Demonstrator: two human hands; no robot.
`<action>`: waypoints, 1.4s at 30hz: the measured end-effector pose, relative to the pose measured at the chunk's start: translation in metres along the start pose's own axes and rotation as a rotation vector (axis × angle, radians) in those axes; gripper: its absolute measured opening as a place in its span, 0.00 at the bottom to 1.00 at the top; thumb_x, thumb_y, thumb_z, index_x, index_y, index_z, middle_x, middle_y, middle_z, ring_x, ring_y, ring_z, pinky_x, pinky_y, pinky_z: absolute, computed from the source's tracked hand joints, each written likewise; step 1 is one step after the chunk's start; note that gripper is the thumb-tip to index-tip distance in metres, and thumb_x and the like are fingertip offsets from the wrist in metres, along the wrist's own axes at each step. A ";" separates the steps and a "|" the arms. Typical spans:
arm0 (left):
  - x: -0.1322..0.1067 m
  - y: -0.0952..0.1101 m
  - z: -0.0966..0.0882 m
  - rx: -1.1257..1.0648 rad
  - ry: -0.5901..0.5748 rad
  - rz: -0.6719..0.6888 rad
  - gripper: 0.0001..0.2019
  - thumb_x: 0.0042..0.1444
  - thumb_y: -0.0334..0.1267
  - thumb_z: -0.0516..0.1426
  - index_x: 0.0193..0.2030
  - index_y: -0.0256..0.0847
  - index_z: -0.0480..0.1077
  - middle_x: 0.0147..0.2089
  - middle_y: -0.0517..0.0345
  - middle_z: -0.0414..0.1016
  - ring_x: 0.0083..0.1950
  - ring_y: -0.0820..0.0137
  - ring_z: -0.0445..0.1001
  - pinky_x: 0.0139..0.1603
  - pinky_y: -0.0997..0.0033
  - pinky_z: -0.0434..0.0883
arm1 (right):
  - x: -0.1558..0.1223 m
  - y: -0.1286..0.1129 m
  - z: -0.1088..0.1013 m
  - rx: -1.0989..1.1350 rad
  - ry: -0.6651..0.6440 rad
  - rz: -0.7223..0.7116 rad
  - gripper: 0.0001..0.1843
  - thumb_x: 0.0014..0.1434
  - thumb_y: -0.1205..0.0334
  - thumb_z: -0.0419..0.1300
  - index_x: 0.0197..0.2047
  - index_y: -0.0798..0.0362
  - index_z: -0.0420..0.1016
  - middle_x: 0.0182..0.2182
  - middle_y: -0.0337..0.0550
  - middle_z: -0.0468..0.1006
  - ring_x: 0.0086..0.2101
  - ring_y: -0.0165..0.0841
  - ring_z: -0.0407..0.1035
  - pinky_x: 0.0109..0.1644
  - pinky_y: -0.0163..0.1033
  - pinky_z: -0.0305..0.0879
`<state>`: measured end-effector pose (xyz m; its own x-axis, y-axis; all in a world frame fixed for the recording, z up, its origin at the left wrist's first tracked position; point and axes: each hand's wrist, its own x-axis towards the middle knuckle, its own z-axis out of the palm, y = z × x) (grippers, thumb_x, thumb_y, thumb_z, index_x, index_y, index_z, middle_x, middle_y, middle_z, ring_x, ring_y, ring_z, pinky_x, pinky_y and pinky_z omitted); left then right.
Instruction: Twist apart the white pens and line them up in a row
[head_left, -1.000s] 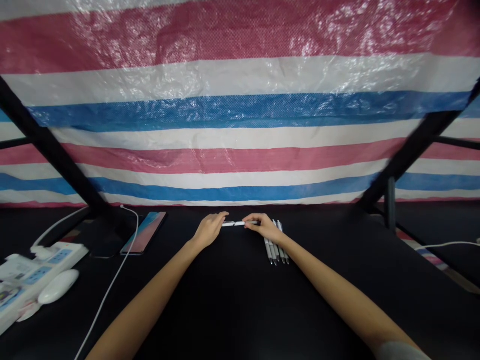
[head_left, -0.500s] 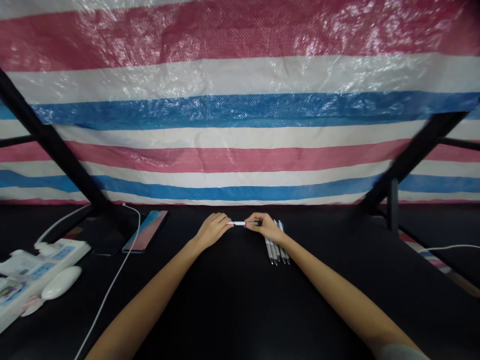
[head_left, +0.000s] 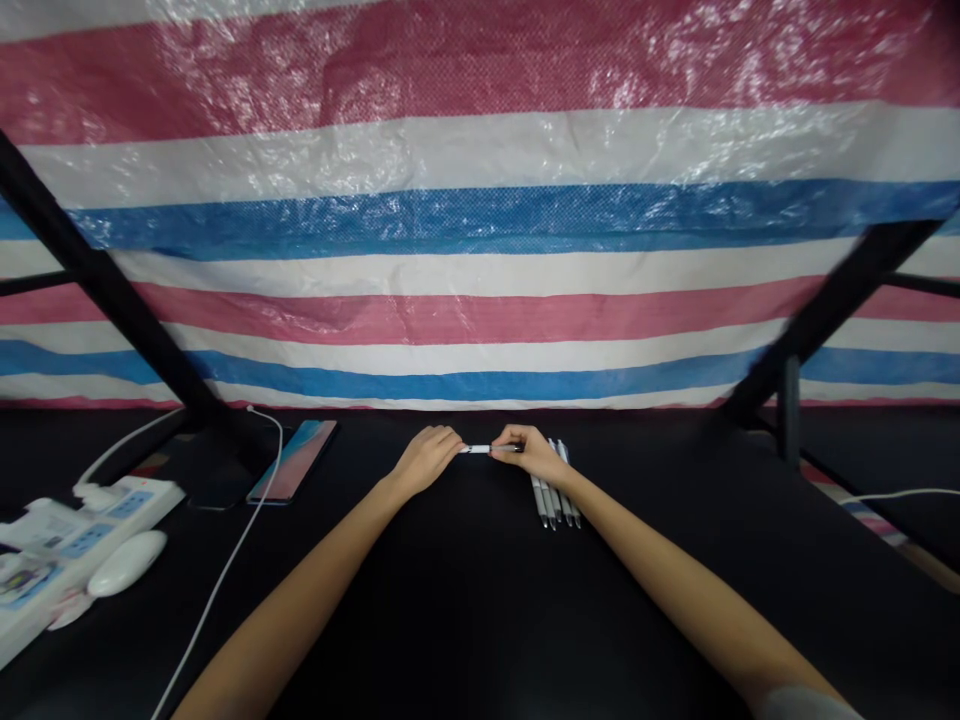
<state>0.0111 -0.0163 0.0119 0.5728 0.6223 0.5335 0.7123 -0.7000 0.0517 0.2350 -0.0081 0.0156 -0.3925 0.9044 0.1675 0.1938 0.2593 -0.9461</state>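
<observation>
A slim white pen (head_left: 480,449) lies horizontally between my hands, just above the black tabletop (head_left: 480,590). My left hand (head_left: 426,458) pinches its left end with the fingertips. My right hand (head_left: 534,452) grips its right end, and the fingers hide that part of the pen. Just below my right hand, several white pens (head_left: 553,497) lie side by side on the table, their tips towards me and their upper ends partly hidden by my right hand and wrist.
To the left are a phone with a colourful screen (head_left: 292,462), a dark phone (head_left: 217,480), a white power strip (head_left: 127,505), a white mouse (head_left: 126,563) and a white cable (head_left: 232,530). A striped tarp (head_left: 480,230) hangs behind black diagonal bars (head_left: 112,290).
My hands have drawn closer together along the pen, with my left hand moving right. The visible white length between them is shorter. The view has shifted slightly.
</observation>
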 end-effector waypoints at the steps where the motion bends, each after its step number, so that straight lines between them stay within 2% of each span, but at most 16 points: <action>1: 0.000 0.000 0.000 -0.021 0.010 -0.013 0.15 0.64 0.40 0.42 0.37 0.39 0.67 0.34 0.55 0.72 0.35 0.69 0.70 0.37 0.67 0.65 | 0.000 0.000 0.000 -0.002 0.000 -0.002 0.13 0.44 0.55 0.66 0.28 0.55 0.72 0.28 0.42 0.76 0.32 0.34 0.70 0.41 0.42 0.64; 5: -0.001 -0.002 0.002 -0.066 0.053 -0.016 0.14 0.60 0.47 0.49 0.43 0.38 0.65 0.38 0.53 0.72 0.38 0.67 0.71 0.39 0.66 0.67 | 0.000 -0.001 0.000 -0.001 0.025 -0.015 0.12 0.44 0.55 0.66 0.26 0.55 0.71 0.28 0.41 0.75 0.32 0.34 0.70 0.41 0.41 0.64; 12: 0.000 -0.001 0.001 -0.020 0.048 0.026 0.14 0.64 0.41 0.44 0.38 0.39 0.68 0.38 0.54 0.72 0.39 0.68 0.71 0.39 0.67 0.67 | 0.000 0.000 -0.001 0.039 0.015 -0.006 0.11 0.46 0.56 0.65 0.27 0.54 0.71 0.28 0.42 0.76 0.32 0.34 0.70 0.41 0.41 0.63; 17: -0.001 -0.002 0.002 -0.049 0.084 -0.006 0.15 0.60 0.46 0.49 0.45 0.38 0.66 0.44 0.50 0.71 0.43 0.65 0.71 0.43 0.64 0.68 | 0.001 0.002 -0.001 0.028 0.040 -0.024 0.11 0.45 0.57 0.66 0.26 0.54 0.70 0.27 0.40 0.74 0.31 0.33 0.69 0.40 0.40 0.63; 19: -0.001 -0.003 0.002 -0.053 0.073 0.000 0.15 0.59 0.47 0.50 0.44 0.38 0.66 0.43 0.51 0.70 0.42 0.65 0.71 0.43 0.64 0.68 | 0.001 0.002 0.000 0.028 0.045 -0.027 0.11 0.45 0.57 0.66 0.26 0.54 0.70 0.27 0.40 0.74 0.32 0.33 0.69 0.40 0.40 0.63; 24: 0.000 -0.001 0.000 -0.035 0.037 0.008 0.14 0.63 0.42 0.45 0.37 0.38 0.67 0.39 0.52 0.70 0.39 0.68 0.71 0.41 0.66 0.68 | 0.001 0.003 0.000 0.045 0.033 -0.016 0.11 0.45 0.57 0.65 0.27 0.54 0.70 0.27 0.40 0.75 0.32 0.32 0.69 0.40 0.40 0.62; 27: -0.001 -0.002 0.001 -0.040 0.060 -0.003 0.13 0.62 0.42 0.46 0.42 0.38 0.67 0.42 0.51 0.70 0.41 0.66 0.71 0.43 0.65 0.68 | 0.002 0.002 0.000 0.044 0.040 -0.018 0.11 0.45 0.57 0.66 0.26 0.54 0.70 0.27 0.40 0.75 0.31 0.32 0.69 0.40 0.40 0.62; 30: -0.002 -0.004 0.004 -0.063 0.080 -0.022 0.17 0.58 0.47 0.52 0.48 0.38 0.64 0.46 0.48 0.69 0.45 0.63 0.70 0.46 0.63 0.68 | 0.001 0.001 0.000 0.047 0.042 -0.028 0.11 0.46 0.57 0.65 0.26 0.54 0.70 0.27 0.40 0.75 0.32 0.33 0.69 0.40 0.40 0.62; 34: -0.002 -0.004 0.004 -0.155 0.066 -0.052 0.10 0.59 0.43 0.52 0.41 0.39 0.66 0.41 0.52 0.70 0.41 0.66 0.70 0.43 0.65 0.67 | 0.001 0.000 -0.001 0.056 0.044 -0.047 0.09 0.48 0.57 0.63 0.26 0.54 0.69 0.26 0.41 0.76 0.32 0.33 0.69 0.41 0.40 0.61; 36: 0.000 -0.006 0.003 -0.264 0.074 -0.098 0.07 0.58 0.40 0.53 0.37 0.40 0.67 0.38 0.54 0.70 0.38 0.69 0.69 0.41 0.68 0.67 | 0.001 0.000 -0.001 0.054 0.053 -0.056 0.09 0.49 0.58 0.63 0.26 0.54 0.69 0.26 0.40 0.76 0.31 0.33 0.69 0.41 0.40 0.61; 38: 0.001 -0.009 0.004 -0.423 0.116 -0.204 0.06 0.53 0.39 0.57 0.34 0.40 0.68 0.35 0.56 0.70 0.33 0.72 0.68 0.36 0.71 0.67 | 0.001 0.001 -0.001 0.061 0.065 -0.060 0.09 0.49 0.58 0.63 0.26 0.53 0.68 0.26 0.40 0.76 0.31 0.33 0.70 0.42 0.40 0.61; 40: 0.002 -0.015 0.005 -0.624 0.160 -0.362 0.10 0.45 0.39 0.63 0.33 0.39 0.68 0.31 0.59 0.70 0.28 0.75 0.66 0.32 0.73 0.66 | 0.002 0.002 -0.001 0.082 0.078 -0.057 0.10 0.49 0.57 0.63 0.26 0.53 0.68 0.26 0.40 0.77 0.32 0.33 0.70 0.42 0.40 0.60; 42: 0.003 -0.020 0.006 -0.847 0.146 -0.508 0.15 0.39 0.38 0.66 0.34 0.38 0.68 0.28 0.61 0.70 0.26 0.76 0.66 0.30 0.74 0.66 | 0.003 0.004 -0.001 0.109 0.089 -0.051 0.10 0.49 0.57 0.63 0.26 0.53 0.67 0.26 0.40 0.77 0.32 0.33 0.70 0.42 0.40 0.60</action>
<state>0.0004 0.0017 0.0076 0.1845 0.9078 0.3766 0.3019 -0.4170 0.8573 0.2357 -0.0043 0.0125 -0.3175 0.9186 0.2354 0.0754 0.2719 -0.9594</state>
